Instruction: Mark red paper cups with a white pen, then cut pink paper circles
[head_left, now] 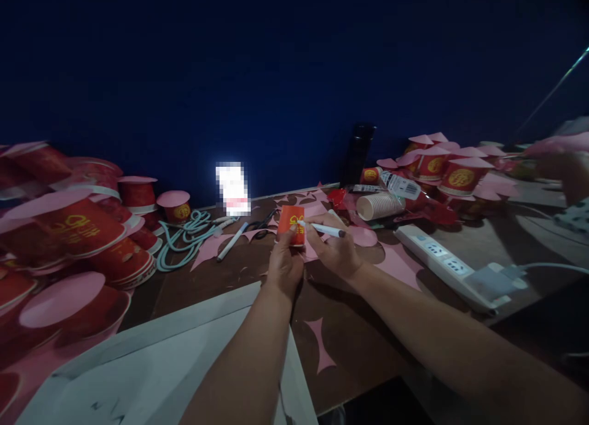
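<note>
My left hand (283, 262) is closed round a small red paper cup (291, 221) with gold print, holding it upright just above the brown table (359, 339). My right hand (335, 247) pinches a white pen (322, 229) whose tip rests against the cup's side. Both hands meet at the middle of the table, over pink paper scraps (398, 262).
Red cups topped with pink paper discs are heaped at the left (78, 229) and back right (455, 173). A white power strip (442, 262), a stack of plain paper cups (380, 205), scissors (262, 225), a teal cord (188, 235), a second pen (232, 241) and a white board (175, 363) lie around. Another person's hand shows at the right edge (568, 167).
</note>
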A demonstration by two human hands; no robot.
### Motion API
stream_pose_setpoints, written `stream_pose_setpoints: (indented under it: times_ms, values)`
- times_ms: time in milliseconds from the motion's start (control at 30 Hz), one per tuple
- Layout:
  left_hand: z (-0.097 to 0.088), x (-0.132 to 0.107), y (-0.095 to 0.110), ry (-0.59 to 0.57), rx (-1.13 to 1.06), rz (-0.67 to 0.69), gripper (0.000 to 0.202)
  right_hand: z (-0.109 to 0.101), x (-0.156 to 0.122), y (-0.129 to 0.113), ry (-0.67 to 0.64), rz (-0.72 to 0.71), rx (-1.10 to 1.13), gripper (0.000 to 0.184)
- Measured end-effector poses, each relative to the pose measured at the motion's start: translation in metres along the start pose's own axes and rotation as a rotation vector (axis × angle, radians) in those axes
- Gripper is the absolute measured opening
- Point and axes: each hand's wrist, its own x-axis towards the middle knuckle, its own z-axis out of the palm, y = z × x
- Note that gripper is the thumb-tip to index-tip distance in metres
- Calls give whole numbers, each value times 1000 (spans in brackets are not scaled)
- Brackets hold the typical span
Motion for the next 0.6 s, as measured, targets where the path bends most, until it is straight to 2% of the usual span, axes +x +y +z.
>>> stream_pose_setpoints:
  times_ms: [167,333,600]
  values:
    - [4,-1,2,86,-16,-6,25,1,0,1,-5,4,-4,12]
    - [3,-1,1,76,-32,4,31,0,0,0,50,4,12,11]
    - [5,-3,-2,57,-29,30,25,-2,1,-1,91,20,46,12]
